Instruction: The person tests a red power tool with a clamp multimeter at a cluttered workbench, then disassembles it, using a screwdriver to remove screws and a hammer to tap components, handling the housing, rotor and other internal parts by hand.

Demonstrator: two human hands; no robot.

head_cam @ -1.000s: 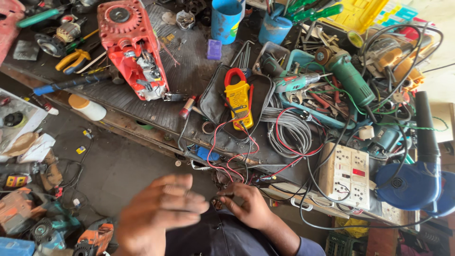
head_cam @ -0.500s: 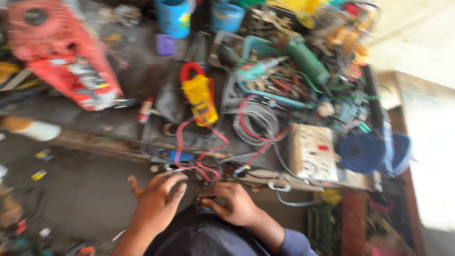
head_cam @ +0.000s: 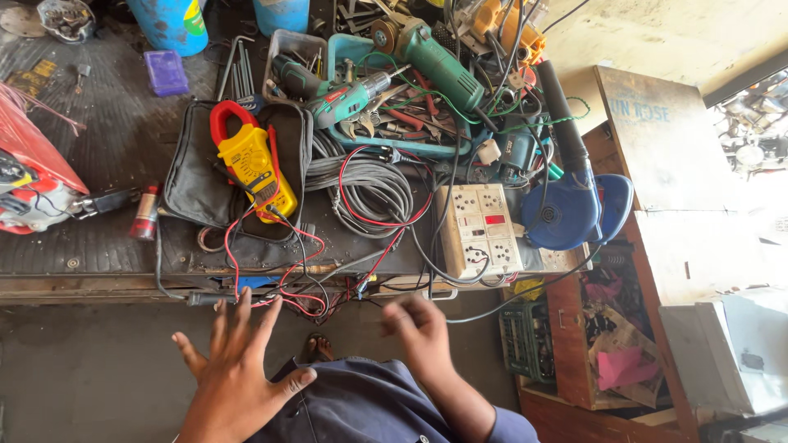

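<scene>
Left hand hovers low with fingers spread wide, palm down, holding nothing; right hand is motion-blurred beside it, fingers loosely curled, seemingly empty though I cannot tell for sure. Just beyond both, a tangle of red and black test leads spills over the workbench edge. Farther back: yellow clamp meter on a black pouch, grey cable coil, white socket board, blue blower.
</scene>
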